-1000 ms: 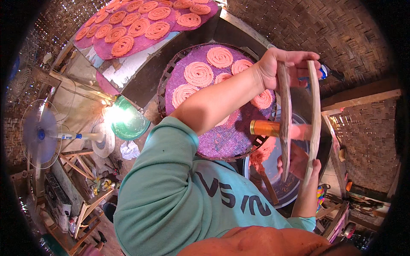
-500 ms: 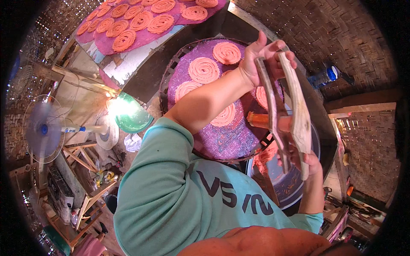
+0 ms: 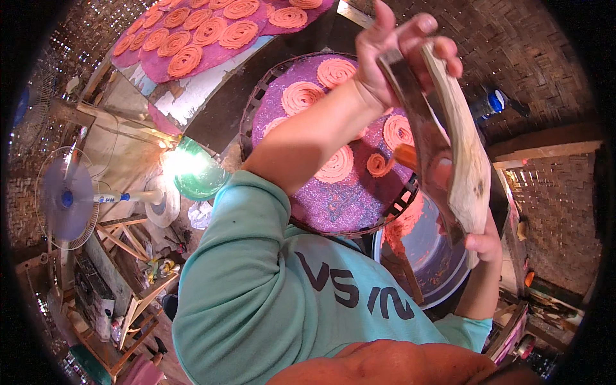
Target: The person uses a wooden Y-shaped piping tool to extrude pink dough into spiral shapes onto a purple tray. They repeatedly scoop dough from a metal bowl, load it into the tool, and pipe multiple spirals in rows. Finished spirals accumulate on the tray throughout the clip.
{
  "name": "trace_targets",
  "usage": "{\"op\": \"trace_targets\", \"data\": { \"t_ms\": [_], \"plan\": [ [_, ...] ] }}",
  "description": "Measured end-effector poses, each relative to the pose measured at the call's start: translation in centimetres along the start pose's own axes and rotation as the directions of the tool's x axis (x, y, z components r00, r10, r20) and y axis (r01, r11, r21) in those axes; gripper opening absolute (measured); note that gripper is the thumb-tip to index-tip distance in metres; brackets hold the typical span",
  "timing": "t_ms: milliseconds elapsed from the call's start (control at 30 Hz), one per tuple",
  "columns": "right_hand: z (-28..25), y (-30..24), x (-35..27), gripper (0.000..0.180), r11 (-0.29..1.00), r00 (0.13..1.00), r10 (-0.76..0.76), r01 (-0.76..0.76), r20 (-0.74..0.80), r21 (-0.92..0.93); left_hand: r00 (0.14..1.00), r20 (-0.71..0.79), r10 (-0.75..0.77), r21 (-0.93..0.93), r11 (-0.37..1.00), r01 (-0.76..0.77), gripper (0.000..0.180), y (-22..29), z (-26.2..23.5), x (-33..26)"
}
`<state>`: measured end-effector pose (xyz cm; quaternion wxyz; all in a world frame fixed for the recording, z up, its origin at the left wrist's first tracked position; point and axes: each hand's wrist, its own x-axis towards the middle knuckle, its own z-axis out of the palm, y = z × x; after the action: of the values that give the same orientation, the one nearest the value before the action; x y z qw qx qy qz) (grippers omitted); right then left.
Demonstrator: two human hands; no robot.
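A hand-held wooden dough press [image 3: 465, 160] with two long handles spans the space between my hands. My left hand [image 3: 404, 48] is curled about its far end, the fingertips bent over the pale handle. My right hand [image 3: 486, 242] grips the near end, with its thumb showing and the other fingers mostly hidden. Between the handles sits an orange-stained tube [image 3: 405, 156]. Just left of the tube, a small orange dough coil [image 3: 380, 165] lies on the round tray [image 3: 346, 208], which has a purple speckled sheet. Larger dough spirals [image 3: 303, 97] lie around it, partly behind my left forearm.
A basin [image 3: 439, 285] with orange dough [image 3: 404, 224] stands below the press. More spirals [image 3: 239, 34] cover pink sheets at the far left. A fan [image 3: 67, 197], a green lamp shade [image 3: 200, 170] and a blue-capped bottle [image 3: 494, 102] stand around.
The press and both hands have shifted right, and the press has tilted. A small dough coil now shows on the tray beside the tube.
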<state>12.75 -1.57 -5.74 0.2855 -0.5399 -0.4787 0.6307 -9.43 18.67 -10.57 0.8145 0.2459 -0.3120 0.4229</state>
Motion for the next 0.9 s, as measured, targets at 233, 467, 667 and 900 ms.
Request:
{"op": "trace_targets", "data": {
  "t_ms": [233,467,667,900],
  "plan": [
    [-0.1,0.1,-1.8,0.075,0.997,0.999,0.032,-0.033,-0.011,-0.068,0.997,0.043,-0.059,-0.083,0.995,0.062,0.053,-1.0,-0.1,-0.9],
    [1.1,-1.8,-0.1,0.066,0.990,1.000,-0.011,0.012,0.004,-0.138,0.989,0.146,0.002,-0.237,0.971,0.033,0.052,2.2,3.0,0.1],
    [0.9,-0.5,-1.8,0.060,0.995,0.999,0.010,-0.007,0.030,-0.100,1.000,0.004,-0.008,-0.081,0.997,0.009,0.051,0.3,2.6,-2.3],
    [0.3,-1.1,-2.0,0.064,0.970,0.996,-0.042,0.021,-0.083,-0.243,0.998,0.067,0.020,-0.262,0.965,-0.002,0.049,-0.7,1.6,-1.1]
  ]
}}
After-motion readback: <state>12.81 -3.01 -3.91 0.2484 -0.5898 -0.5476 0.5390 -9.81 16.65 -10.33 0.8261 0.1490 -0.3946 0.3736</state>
